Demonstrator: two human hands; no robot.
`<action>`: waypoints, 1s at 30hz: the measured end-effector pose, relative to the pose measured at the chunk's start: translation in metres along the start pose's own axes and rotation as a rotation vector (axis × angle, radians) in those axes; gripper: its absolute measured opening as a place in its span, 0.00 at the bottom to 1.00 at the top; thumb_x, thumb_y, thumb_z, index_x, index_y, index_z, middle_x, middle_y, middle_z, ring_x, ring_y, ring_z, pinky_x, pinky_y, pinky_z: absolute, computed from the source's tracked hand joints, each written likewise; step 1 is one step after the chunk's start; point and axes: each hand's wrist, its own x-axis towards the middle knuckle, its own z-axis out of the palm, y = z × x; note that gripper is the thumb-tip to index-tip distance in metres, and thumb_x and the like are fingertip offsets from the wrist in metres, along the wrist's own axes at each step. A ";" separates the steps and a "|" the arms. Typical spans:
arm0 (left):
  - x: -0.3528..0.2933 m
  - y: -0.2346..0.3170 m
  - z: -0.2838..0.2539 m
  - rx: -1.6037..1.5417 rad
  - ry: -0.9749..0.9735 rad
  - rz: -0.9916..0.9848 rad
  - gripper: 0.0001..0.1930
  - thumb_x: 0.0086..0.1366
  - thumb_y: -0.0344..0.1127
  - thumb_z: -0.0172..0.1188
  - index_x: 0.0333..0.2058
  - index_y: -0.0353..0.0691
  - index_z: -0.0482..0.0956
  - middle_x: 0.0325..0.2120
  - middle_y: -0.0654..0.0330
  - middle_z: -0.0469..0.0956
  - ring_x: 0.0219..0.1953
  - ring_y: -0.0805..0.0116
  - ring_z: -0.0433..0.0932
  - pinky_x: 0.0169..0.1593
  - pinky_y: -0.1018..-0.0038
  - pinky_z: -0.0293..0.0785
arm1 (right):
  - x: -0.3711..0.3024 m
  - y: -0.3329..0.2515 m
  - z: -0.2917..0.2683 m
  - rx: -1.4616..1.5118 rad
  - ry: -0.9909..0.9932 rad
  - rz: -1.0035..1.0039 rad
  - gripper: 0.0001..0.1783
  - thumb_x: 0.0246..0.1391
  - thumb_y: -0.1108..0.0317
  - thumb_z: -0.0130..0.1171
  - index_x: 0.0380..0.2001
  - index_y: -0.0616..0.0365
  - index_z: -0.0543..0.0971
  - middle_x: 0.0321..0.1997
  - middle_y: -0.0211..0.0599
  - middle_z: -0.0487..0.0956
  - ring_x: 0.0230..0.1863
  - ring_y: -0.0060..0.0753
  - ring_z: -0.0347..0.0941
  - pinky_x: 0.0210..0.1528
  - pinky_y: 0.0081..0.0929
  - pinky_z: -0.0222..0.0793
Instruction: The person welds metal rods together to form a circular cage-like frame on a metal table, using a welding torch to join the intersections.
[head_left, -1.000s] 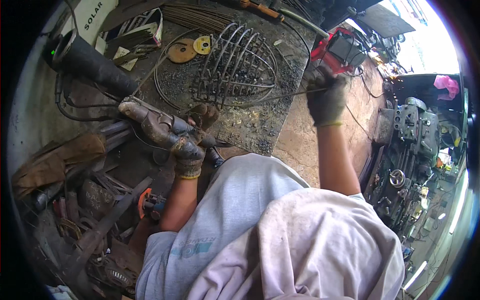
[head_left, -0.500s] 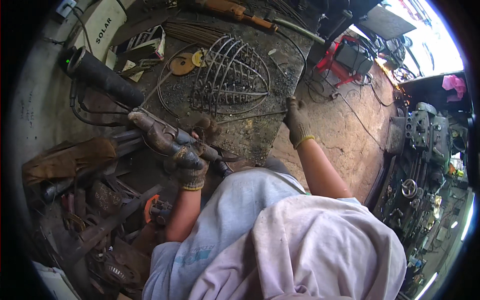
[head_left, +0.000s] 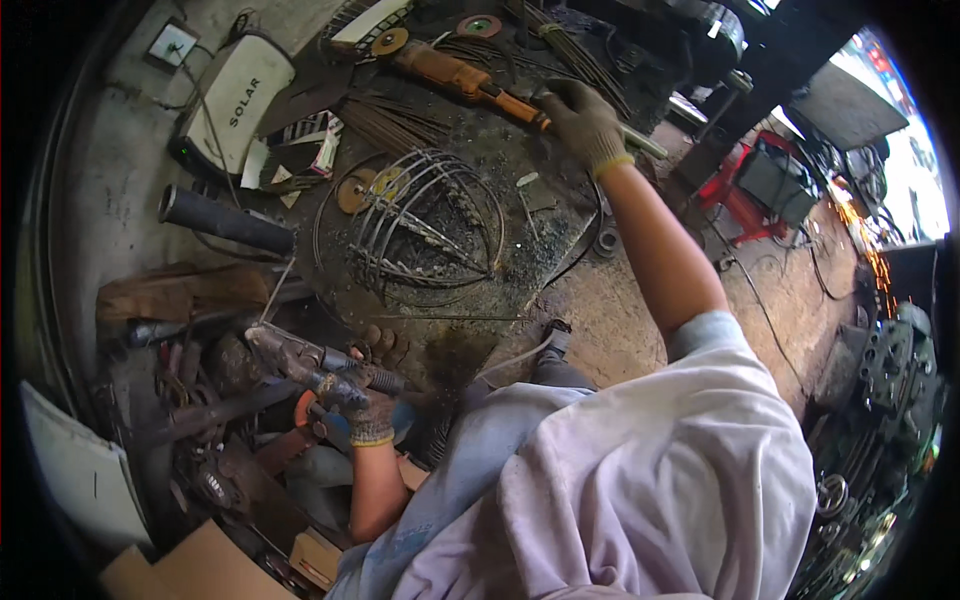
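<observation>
My left hand [head_left: 372,412], in a brown work glove with a yellow cuff, is closed round a welding electrode holder [head_left: 300,358]. A thin electrode [head_left: 278,290] sticks up from its jaw. Stretched far forward, my gloved right hand [head_left: 583,125] is over the back of the workbench [head_left: 560,225], fingers apart beside the rear end of an orange angle grinder [head_left: 455,78]. Whether it touches the grinder cannot be told. Between my hands, a domed cage of bent metal rods [head_left: 430,215] lies on the bench, and a thin straight rod [head_left: 460,318] lies near its front edge.
Bundled thin rods [head_left: 575,55] and grinding discs [head_left: 478,26] lie at the back. A white box-shaped unit [head_left: 235,105] stands left, above a dark tube [head_left: 225,218]. Scrap metal piles up lower left. Sparks [head_left: 860,225] fly beyond a red stool [head_left: 735,195]; machinery [head_left: 900,365] stands right.
My right hand has reached forward from the bench's right edge to beside the grinder. The left hand has lowered slightly with the electrode holder. The view has shifted, showing more of the bench's back.
</observation>
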 end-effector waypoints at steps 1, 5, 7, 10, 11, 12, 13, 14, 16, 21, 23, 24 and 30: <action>-0.002 -0.001 0.008 -0.049 -0.068 -0.025 0.19 0.65 0.50 0.63 0.45 0.43 0.75 0.60 0.50 0.74 0.64 0.41 0.69 0.69 0.38 0.60 | 0.017 -0.001 0.003 -0.049 -0.094 0.001 0.27 0.60 0.47 0.56 0.57 0.49 0.80 0.59 0.47 0.80 0.61 0.49 0.74 0.63 0.40 0.67; -0.026 -0.012 -0.003 -0.096 0.059 -0.002 0.24 0.65 0.54 0.61 0.47 0.38 0.74 0.61 0.48 0.72 0.66 0.42 0.67 0.68 0.40 0.60 | 0.109 -0.004 0.041 -0.223 -0.299 -0.092 0.27 0.58 0.48 0.53 0.56 0.48 0.81 0.60 0.47 0.79 0.62 0.51 0.74 0.63 0.41 0.68; -0.027 -0.013 0.027 -0.071 -0.015 -0.051 0.27 0.66 0.57 0.60 0.48 0.37 0.74 0.60 0.47 0.72 0.65 0.42 0.67 0.66 0.40 0.62 | 0.155 0.007 0.072 -0.324 -0.360 -0.126 0.27 0.58 0.50 0.52 0.56 0.48 0.81 0.62 0.47 0.78 0.63 0.52 0.73 0.63 0.42 0.69; -0.035 -0.033 0.038 -0.058 0.025 -0.015 0.27 0.70 0.57 0.53 0.53 0.38 0.73 0.62 0.44 0.70 0.61 0.43 0.72 0.62 0.42 0.69 | 0.207 0.010 0.107 -0.438 -0.409 -0.098 0.26 0.58 0.52 0.52 0.57 0.47 0.81 0.64 0.48 0.76 0.64 0.52 0.72 0.64 0.44 0.68; -0.042 -0.038 0.031 -0.003 0.090 0.027 0.27 0.71 0.57 0.52 0.54 0.39 0.73 0.62 0.44 0.70 0.60 0.43 0.73 0.61 0.42 0.71 | 0.217 0.008 0.120 -0.437 -0.364 -0.069 0.26 0.58 0.53 0.53 0.57 0.48 0.81 0.64 0.48 0.76 0.64 0.52 0.72 0.65 0.44 0.68; -0.047 -0.041 0.025 0.057 0.155 0.064 0.27 0.72 0.58 0.50 0.54 0.40 0.74 0.63 0.43 0.69 0.59 0.43 0.74 0.60 0.42 0.72 | 0.229 0.005 0.132 -0.435 -0.316 -0.037 0.25 0.58 0.54 0.53 0.57 0.48 0.81 0.65 0.48 0.75 0.65 0.52 0.72 0.65 0.45 0.68; -0.056 -0.044 0.016 0.175 0.251 0.101 0.28 0.71 0.60 0.50 0.53 0.40 0.75 0.62 0.43 0.70 0.59 0.42 0.74 0.59 0.41 0.72 | 0.223 -0.013 0.139 -0.343 -0.391 -0.035 0.28 0.57 0.54 0.56 0.59 0.50 0.79 0.65 0.49 0.75 0.66 0.51 0.71 0.67 0.45 0.67; -0.058 -0.045 0.015 0.195 0.267 0.117 0.29 0.69 0.62 0.51 0.52 0.41 0.76 0.62 0.42 0.70 0.59 0.41 0.74 0.59 0.40 0.72 | 0.231 -0.018 0.148 -0.454 -0.425 -0.080 0.26 0.58 0.54 0.55 0.59 0.48 0.79 0.63 0.48 0.76 0.64 0.52 0.73 0.65 0.45 0.68; -0.057 -0.048 0.023 0.140 0.233 0.135 0.32 0.67 0.67 0.51 0.50 0.43 0.78 0.61 0.42 0.71 0.59 0.40 0.73 0.57 0.38 0.72 | 0.256 -0.022 0.160 -0.679 -0.480 -0.168 0.24 0.61 0.56 0.51 0.60 0.43 0.78 0.60 0.48 0.79 0.59 0.54 0.76 0.61 0.45 0.71; -0.062 -0.044 0.039 0.063 0.249 0.124 0.36 0.62 0.76 0.49 0.49 0.49 0.80 0.59 0.47 0.74 0.59 0.40 0.73 0.56 0.39 0.72 | 0.300 -0.012 0.182 -0.858 -0.310 -0.408 0.24 0.63 0.60 0.53 0.62 0.42 0.76 0.64 0.43 0.76 0.66 0.49 0.72 0.63 0.44 0.71; -0.074 -0.047 0.050 -0.073 0.391 0.129 0.37 0.62 0.78 0.46 0.49 0.52 0.82 0.57 0.50 0.77 0.57 0.44 0.76 0.57 0.43 0.72 | 0.286 -0.026 0.187 -0.812 -0.295 -0.430 0.23 0.64 0.60 0.54 0.62 0.42 0.76 0.65 0.41 0.75 0.67 0.48 0.70 0.64 0.46 0.71; -0.076 -0.046 0.050 -0.062 0.375 0.139 0.38 0.62 0.78 0.46 0.50 0.52 0.81 0.58 0.50 0.77 0.57 0.44 0.76 0.58 0.43 0.71 | 0.275 -0.044 0.178 -0.867 -0.375 -0.375 0.23 0.64 0.60 0.53 0.62 0.43 0.76 0.66 0.41 0.75 0.68 0.47 0.70 0.64 0.47 0.71; -0.080 -0.042 0.034 0.078 0.475 0.210 0.39 0.62 0.78 0.45 0.51 0.50 0.82 0.59 0.50 0.76 0.58 0.43 0.75 0.62 0.46 0.70 | 0.320 -0.037 0.176 -1.040 -0.441 -0.483 0.18 0.66 0.61 0.52 0.54 0.49 0.82 0.62 0.48 0.77 0.64 0.49 0.74 0.61 0.46 0.73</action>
